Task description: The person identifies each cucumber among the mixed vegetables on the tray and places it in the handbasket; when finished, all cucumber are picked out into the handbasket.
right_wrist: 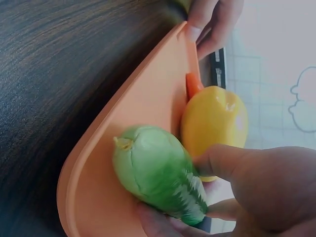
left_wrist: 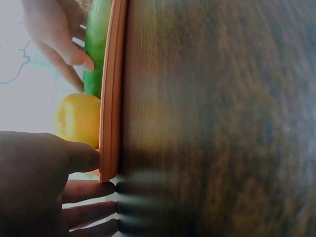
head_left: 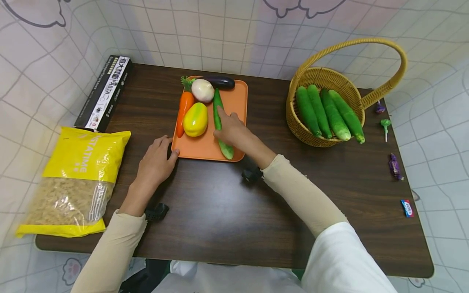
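Note:
An orange tray [head_left: 234,97] lies on the table. My right hand [head_left: 234,129] holds a green cucumber [head_left: 226,150] on the tray's right half, thumb on one side and fingers on the other, as the right wrist view shows. At the tray's near left corner is my left hand [head_left: 155,162]; its thumb touches the rim, with the fingers spread fairly straight beside it. Left of the cucumber sit a yellow ribbed fruit or pepper [head_left: 196,119] and a carrot [head_left: 185,109]. Behind them lie a whitish round vegetable [head_left: 202,90] and a dark eggplant [head_left: 220,82].
At the back right stands a wicker basket [head_left: 305,136] with a tall handle and several cucumbers [head_left: 324,112]. A yellow pasta bag [head_left: 78,175] and a black pasta box [head_left: 106,93] lie at the left. Wrapped candies [head_left: 395,167] and a green lollipop [head_left: 385,123] line the right edge.

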Motion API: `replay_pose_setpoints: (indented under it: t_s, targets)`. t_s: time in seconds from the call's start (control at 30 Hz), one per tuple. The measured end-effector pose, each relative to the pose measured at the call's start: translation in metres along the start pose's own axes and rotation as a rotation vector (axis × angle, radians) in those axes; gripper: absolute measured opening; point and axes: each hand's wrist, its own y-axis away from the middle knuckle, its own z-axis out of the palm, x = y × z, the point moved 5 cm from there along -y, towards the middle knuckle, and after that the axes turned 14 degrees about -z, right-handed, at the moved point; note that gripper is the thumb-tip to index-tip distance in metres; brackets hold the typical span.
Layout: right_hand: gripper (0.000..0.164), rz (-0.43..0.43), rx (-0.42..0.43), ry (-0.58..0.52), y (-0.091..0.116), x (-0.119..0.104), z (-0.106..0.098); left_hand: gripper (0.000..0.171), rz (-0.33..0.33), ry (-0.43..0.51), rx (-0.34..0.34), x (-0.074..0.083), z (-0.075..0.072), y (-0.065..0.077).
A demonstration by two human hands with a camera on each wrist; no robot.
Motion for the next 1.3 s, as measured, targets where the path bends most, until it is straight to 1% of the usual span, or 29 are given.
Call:
replay_pose_setpoints:
  t_s: [0.23,0.33,0.43,0.5,0.63,0.83,0.97,1.1,1.17,1.3]
  targets:
    - [0.085,-0.015,-0.022,0.005,0.007,0.002,-0.002,0.059,-0.004,0.001,0.003,-0.001,0.0,0.0]
    - [0.084,-0.05,-0.015,0.013,0.016,0.002,-0.007,0.059,-0.007,-0.004,0.002,-0.001,0.001,0.0]
    - [0.083,-0.104,0.009,0.01,0.031,0.0,-0.016,0.059,-0.011,-0.008,-0.002,-0.001,0.001,-0.001]
    - [0.082,-0.137,0.026,0.012,0.044,-0.001,-0.024,0.059,-0.012,-0.011,-0.006,-0.001,0.001,-0.001]
    - [0.081,-0.186,0.033,0.021,0.073,0.0,-0.039,0.06,-0.016,-0.01,-0.012,-0.001,0.001,-0.001]
    - [0.083,-0.232,0.037,0.024,0.127,0.008,-0.062,0.06,-0.016,-0.012,-0.01,0.0,0.0,0.0]
    - [0.083,-0.229,0.058,-0.012,0.161,0.02,-0.071,0.06,-0.022,-0.015,-0.01,-0.001,0.0,0.0]
    - [0.082,-0.22,0.075,-0.036,0.189,0.035,-0.08,0.06,-0.025,-0.014,-0.006,-0.001,0.0,0.0]
    - [0.081,-0.205,0.076,-0.029,0.203,0.041,-0.086,0.06,-0.022,-0.015,-0.005,-0.001,0.0,0.0]
    - [0.08,-0.168,0.076,0.024,0.228,0.054,-0.101,0.06,-0.015,-0.011,0.001,-0.001,0.0,-0.001]
